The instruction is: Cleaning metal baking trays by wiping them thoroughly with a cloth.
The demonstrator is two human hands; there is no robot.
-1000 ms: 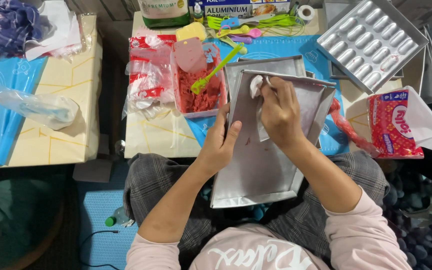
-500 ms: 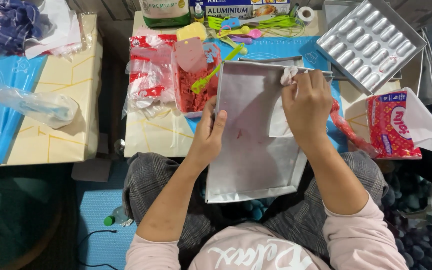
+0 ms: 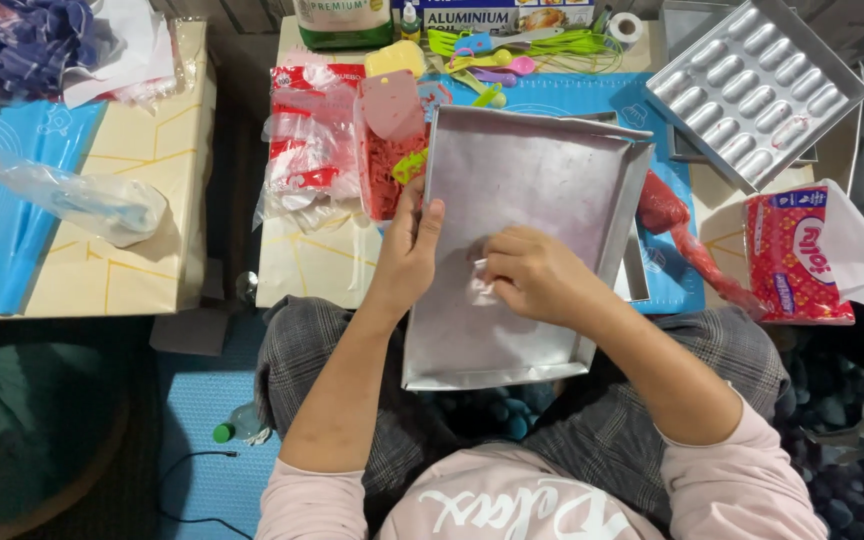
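The person sat with a rectangular metal baking tray [image 3: 537,190] propped over the lap, its far edge leaning against the near edge of the low table [image 3: 317,265] ahead. The left hand [image 3: 410,245] gripped the tray's left rim, thumb laid on the inner face and fingers curled behind. The right hand [image 3: 532,272] was closed around a small crumpled white tissue [image 3: 480,287], pressing it against the tray's inner bottom, near the middle and slightly toward the left rim.

On the table, just beyond the tray's left far corner, stood a clear container of red shreds [image 3: 384,165] with a pink lid tilted on it, and left of that lay a stack of red-and-white plastic packets [image 3: 307,150]. Along the table's far edge lay a cluster of green, pink and purple plastic utensils [image 3: 497,55]. At the right far corner rested a metal mould pan with rows of oblong cavities [image 3: 757,85]. A red tissue pack [image 3: 797,255] with a white sheet sticking out lay off the table's right edge, and a red piping bag [image 3: 682,240] lay between it and the tray. A second table [image 3: 132,190] on the left carried a blue mat [image 3: 2,210] and a crumpled clear bag [image 3: 72,195]
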